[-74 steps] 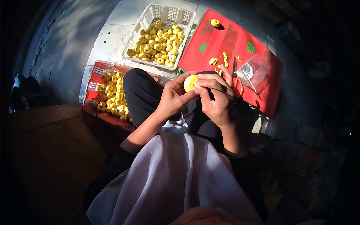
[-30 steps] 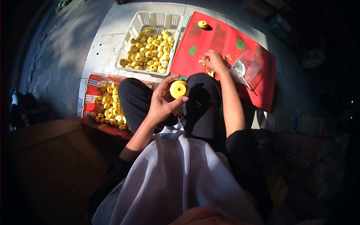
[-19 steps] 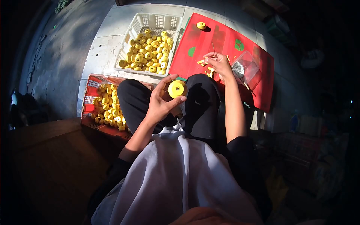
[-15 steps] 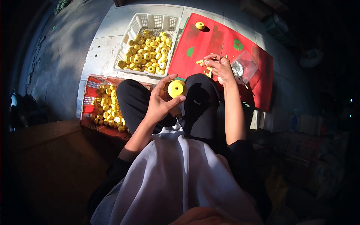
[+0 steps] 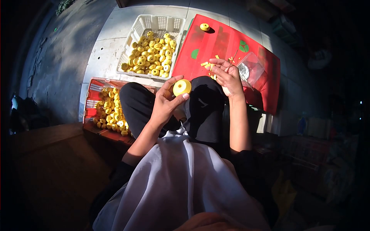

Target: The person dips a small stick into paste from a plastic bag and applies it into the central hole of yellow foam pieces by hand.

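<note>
Left hand [image 5: 163, 105] has the yellow wheel [image 5: 183, 91], fingers bent around its rim, thumb on the near side, gap just the wheel's width; it's up over the lap, between the knees, dark centre hole showing. Right hand [image 5: 232, 84] is over the near edge of the red bench [image 5: 216, 42], fingers part curled, gripping a thin dark rod [image 5: 234, 56] that sticks up past them. Yellow strips [image 5: 203, 64] lie loose by the fingertips; can't tell if one is pinched too. Progress: one wheel in hand, seemingly mid-work, rod apart from it. Single wheel [image 5: 204, 27] sits at the far left part of the bench. Big pile of wheels [image 5: 150, 57] in the white crate [image 5: 144, 75], left of the bench; another pile [image 5: 111, 111] in the red crate [image 5: 91, 110], nearer and further left. Which pile is finished, if either, not clear; neither is how many are left. Clear container [image 5: 253, 66] with silvery-white contents at right of the right hand. Green marks [image 5: 243, 46] on the bench look like printed shapes, not letters. No brand, label or writing readable; background right too dark.
</note>
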Available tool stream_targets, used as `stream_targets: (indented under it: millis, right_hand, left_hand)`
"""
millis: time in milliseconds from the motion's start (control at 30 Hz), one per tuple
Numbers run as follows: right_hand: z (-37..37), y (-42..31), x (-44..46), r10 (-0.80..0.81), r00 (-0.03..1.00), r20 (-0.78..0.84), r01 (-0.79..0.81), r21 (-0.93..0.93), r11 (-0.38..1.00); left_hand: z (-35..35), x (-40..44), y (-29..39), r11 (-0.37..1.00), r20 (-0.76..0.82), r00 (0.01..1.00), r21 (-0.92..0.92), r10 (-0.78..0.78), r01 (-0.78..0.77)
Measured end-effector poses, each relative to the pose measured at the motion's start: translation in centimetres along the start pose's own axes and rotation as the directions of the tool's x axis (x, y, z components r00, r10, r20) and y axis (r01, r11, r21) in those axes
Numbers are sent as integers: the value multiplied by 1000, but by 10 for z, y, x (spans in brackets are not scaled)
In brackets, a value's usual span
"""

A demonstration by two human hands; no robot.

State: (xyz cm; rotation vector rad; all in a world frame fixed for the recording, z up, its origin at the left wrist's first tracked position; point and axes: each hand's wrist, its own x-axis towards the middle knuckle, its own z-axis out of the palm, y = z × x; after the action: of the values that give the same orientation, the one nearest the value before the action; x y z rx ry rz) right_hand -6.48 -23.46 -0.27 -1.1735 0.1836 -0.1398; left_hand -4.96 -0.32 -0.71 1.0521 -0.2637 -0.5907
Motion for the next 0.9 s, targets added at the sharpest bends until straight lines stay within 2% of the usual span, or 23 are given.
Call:
stream_targets:
  millis: [233, 333, 400, 600, 767, 900]
  right_hand:
    - [2, 1, -4, -38, 999, -27, 39, 31, 999]
    - [3, 0, -6, -34, 999, -31, 36, 42, 998]
    - [4, -1, -7, -31, 999, -38, 32, 44, 999]
    - [5, -7, -12, 55, 997, 50, -65, 225, 972]
    - [19, -9, -20, 14, 1000, 6, -14, 47, 999]
    - [30, -12, -27, -12, 999, 34, 13, -36, 999]
  left_hand:
    - [-2, 5, -11, 985, 28, 998, -162, -58, 62]
    - [4, 5, -5, 954, 21, 991, -267, -132, 133]
    - [1, 7, -12, 932, -37, 986, -333, -161, 140]
    - [-1, 12, -11, 835, -25, 976, -523, -217, 172]
    - [0, 15, -17, 748, 40, 968, -627, -249, 219]
    - [6, 14, -16, 764, 77, 966, -598, -247, 243]
